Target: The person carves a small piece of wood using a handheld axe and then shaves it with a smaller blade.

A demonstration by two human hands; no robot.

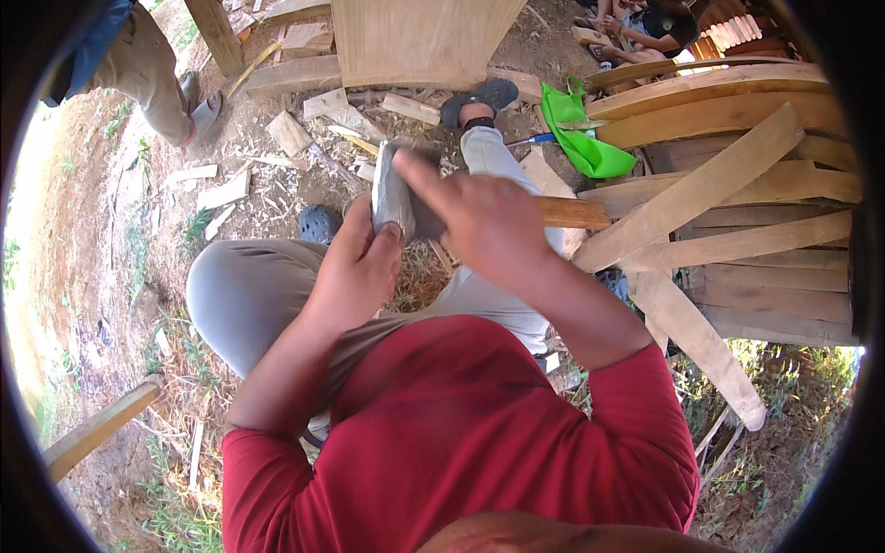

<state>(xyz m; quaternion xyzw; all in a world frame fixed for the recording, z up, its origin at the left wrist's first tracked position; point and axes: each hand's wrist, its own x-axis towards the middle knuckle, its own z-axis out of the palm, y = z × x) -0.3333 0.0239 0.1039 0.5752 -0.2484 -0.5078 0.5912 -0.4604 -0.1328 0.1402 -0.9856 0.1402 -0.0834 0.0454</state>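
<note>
I see the left hand [355, 267] clenched around the lower end of a grey metal blade head [392, 194], thumb up along its flat side, holding it upright over the lap. Right hand [489, 226] lies across the top of it, fingers [429, 180] stretched out flat and pressing something dark against the blade face; can't tell whether it's a stone or just part of the head. Wooden handle [573, 213] pokes out to the right from behind the right hand, so the tool sits crosswise above the knees. Progress, my read: work on the blade face looks mid-way, tool not yet set down, can't judge the edge condition. Around: wood offcuts [290, 134] on the dirt, curved planks [719, 184] stacked right, green bag [585, 138] beyond the knee
</note>
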